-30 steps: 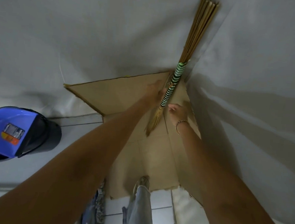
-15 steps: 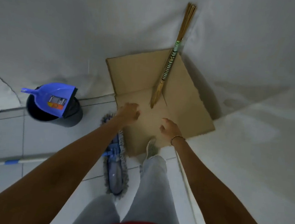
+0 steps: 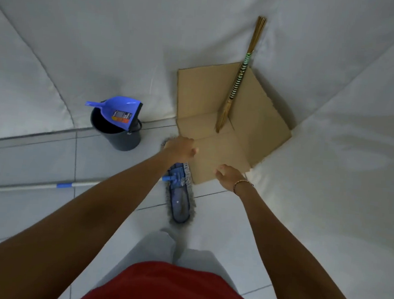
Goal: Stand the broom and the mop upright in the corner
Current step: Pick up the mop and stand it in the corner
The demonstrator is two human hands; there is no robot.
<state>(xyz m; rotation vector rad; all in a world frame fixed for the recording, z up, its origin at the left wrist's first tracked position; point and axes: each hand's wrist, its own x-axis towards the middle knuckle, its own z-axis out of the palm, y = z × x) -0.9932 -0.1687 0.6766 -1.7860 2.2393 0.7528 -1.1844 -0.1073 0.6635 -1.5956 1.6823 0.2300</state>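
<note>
Nearest, below the hands, the flat mop (image 3: 179, 200) is seen lying on the tiled floor (image 3: 28, 216); its blue head with a grey fringe rests lengthwise under the left forearm, and its pale pole with a blue collar runs out flat to the left. This half of the task is judged not yet done.

The left hand (image 3: 179, 149) is held loosely curled and the right hand (image 3: 228, 176), with a bracelet at the wrist, is half open with fingers relaxed; nothing is gripped by either. Both are held above the near edge of the flattened cardboard (image 3: 259, 121), probably so that the mop can be reached next.

Left of the left hand, a dark bucket (image 3: 119, 136) is seen with a blue dustpan (image 3: 121, 110) propped in its mouth.

Beyond both hands, the broom (image 3: 238, 81) is stood upright on the cardboard, its straw end down, its banded green-and-black handle and bare stick end leant into the corner where the two white walls (image 3: 106, 36) meet. It is apparently placed there so that both walls give support.
</note>
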